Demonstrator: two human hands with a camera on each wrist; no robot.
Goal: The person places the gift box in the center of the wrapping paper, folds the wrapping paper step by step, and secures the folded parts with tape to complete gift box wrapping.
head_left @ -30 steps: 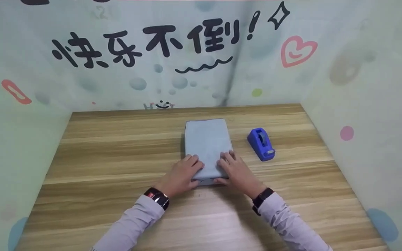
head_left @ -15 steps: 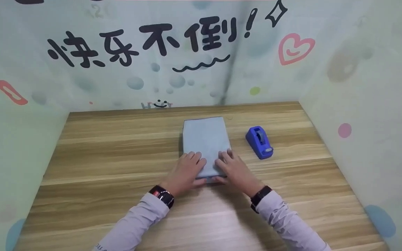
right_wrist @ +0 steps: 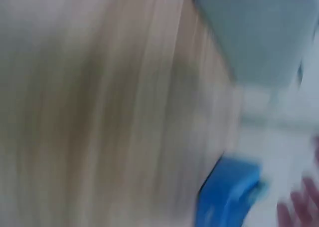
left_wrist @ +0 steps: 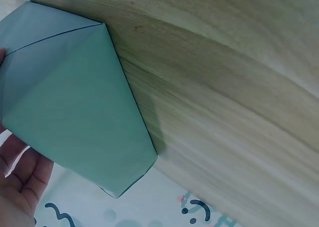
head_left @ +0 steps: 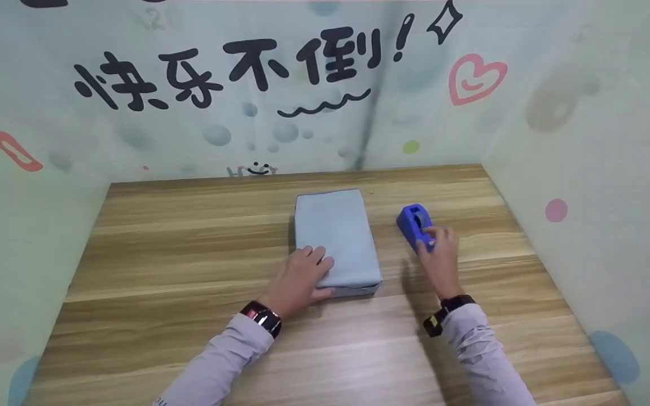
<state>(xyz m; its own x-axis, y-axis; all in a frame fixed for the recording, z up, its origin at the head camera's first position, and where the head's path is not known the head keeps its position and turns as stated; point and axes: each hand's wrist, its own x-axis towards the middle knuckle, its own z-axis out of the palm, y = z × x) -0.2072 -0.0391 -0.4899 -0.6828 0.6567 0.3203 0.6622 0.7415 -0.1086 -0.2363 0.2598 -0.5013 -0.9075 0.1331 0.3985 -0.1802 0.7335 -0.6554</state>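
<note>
A flat box wrapped in light blue-grey paper (head_left: pixel 342 234) lies mid-table, a folded flap showing along its near end. My left hand (head_left: pixel 295 280) grips its near left corner, fingers over the top and thumb at the near end. In the left wrist view the wrapped box (left_wrist: pixel 87 107) fills the upper left, with some fingers (left_wrist: pixel 37 179) below its edge. To the right, my right hand (head_left: pixel 442 259) is at the front end of a blue tape dispenser (head_left: pixel 409 224), thumb and fingers apart. The right wrist view is blurred; the fingers (right_wrist: pixel 303 202) show beside the blue dispenser (right_wrist: pixel 227 192).
The wood-grain table (head_left: pixel 178 254) meets a printed back wall sheet (head_left: pixel 313 129) with black lettering. Pale side panels (head_left: pixel 601 225) stand along the left and right edges.
My right hand has let go of the box's near right corner and moved right to the tape dispenser. The left hand stays on the box.
</note>
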